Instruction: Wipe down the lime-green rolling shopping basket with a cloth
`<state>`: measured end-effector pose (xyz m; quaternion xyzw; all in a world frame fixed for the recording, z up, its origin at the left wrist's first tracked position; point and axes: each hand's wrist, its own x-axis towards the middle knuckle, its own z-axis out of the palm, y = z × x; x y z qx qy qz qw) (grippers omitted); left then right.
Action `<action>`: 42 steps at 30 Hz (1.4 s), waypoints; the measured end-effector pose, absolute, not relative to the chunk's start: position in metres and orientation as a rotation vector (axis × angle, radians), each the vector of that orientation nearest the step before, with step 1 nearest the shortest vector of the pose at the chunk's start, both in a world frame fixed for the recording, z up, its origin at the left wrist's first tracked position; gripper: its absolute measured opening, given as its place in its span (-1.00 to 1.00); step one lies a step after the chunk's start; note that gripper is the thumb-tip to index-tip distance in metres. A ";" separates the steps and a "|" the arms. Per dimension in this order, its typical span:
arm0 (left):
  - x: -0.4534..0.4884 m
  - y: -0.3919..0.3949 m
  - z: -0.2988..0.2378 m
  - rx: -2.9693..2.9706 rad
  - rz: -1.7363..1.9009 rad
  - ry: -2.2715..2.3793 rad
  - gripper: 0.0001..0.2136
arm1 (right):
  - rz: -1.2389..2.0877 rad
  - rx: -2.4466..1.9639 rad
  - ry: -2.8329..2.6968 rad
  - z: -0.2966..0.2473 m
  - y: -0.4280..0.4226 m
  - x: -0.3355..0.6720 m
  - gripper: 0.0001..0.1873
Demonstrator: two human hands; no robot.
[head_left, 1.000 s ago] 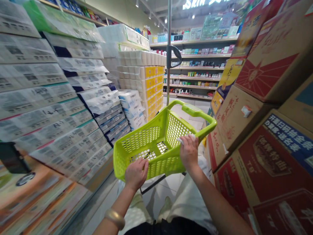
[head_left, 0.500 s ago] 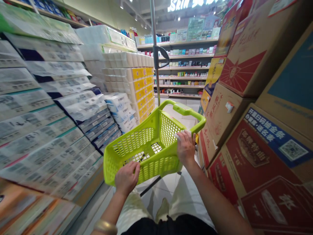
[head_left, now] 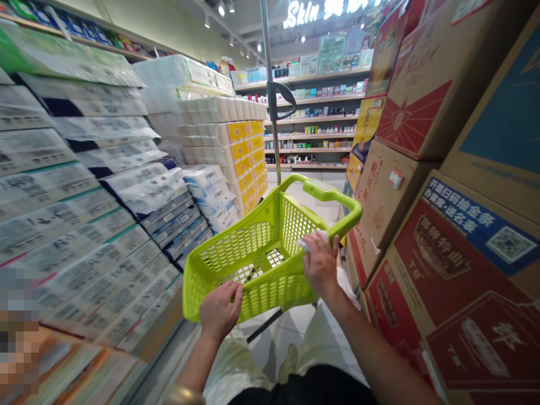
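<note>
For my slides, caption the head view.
Left hand on a green basket, right hand there too with a white wipe, between stacked packs and boxes.

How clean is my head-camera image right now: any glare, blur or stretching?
Head view: the glowing white sign glares; red-and-tan cardboard boxes at right look stretched; white plastic-wrapped packs smear toward the left edge; blocky pixels hide a lower-left patch; the lime-green perforated plastic basket looks fairly sharp.
</note>
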<state>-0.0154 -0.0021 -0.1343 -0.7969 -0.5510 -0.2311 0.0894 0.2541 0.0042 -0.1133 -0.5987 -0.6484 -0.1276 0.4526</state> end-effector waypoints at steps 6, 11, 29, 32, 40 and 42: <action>-0.018 -0.002 -0.136 -2.389 -0.684 -1.629 -0.64 | -0.323 -1.489 -1.517 -0.120 0.008 0.233 -0.59; -0.019 -0.002 -0.136 -2.372 -0.674 -1.627 -0.63 | -0.214 -1.329 -1.801 -0.136 0.000 0.187 -0.58; -0.016 -0.007 -0.131 -2.392 -0.678 -1.661 -0.65 | -0.116 -1.243 -1.981 -0.144 -0.012 0.145 -0.62; -0.017 -0.007 -0.131 -2.397 -0.688 -1.666 -0.64 | -0.150 -1.315 -1.902 -0.135 -0.010 0.172 -0.59; -0.013 -0.005 -0.133 -2.384 -0.691 -1.662 -0.64 | -0.319 -1.537 -1.539 -0.117 0.003 0.224 -0.61; -0.013 -0.005 -0.133 -2.389 -0.685 -1.655 -0.64 | -0.239 -1.485 -1.644 -0.125 0.000 0.199 -0.60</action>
